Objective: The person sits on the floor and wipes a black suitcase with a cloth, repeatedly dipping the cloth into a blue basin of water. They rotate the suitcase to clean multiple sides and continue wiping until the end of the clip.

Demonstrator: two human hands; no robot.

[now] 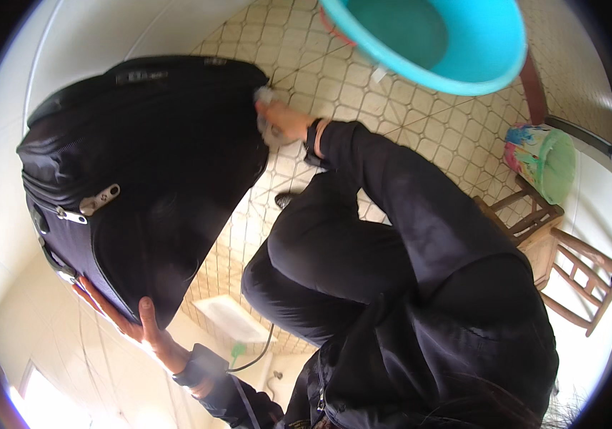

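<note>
A large black backpack (170, 164) with metal zip pulls (100, 199) fills the left side of the head view. At its lower corner my left hand (138, 332) grips the fabric, thumb on the near side and fingers along the outer edge. My right hand (288, 121) is closed round a crumpled whitish cloth (271, 134) and presses it against the backpack's right side. Part of the cloth is hidden by the hand, and its exact kind is hard to make out. The backpack's far underside is out of sight.
A turquoise basin (488, 68) stands at the top right on the tiled floor (391, 107). Further right are a patterned bucket (545, 161) and wooden stools (581, 275). A pale wall panel (6, 143) rises behind the backpack. My bent knees lie between my arms.
</note>
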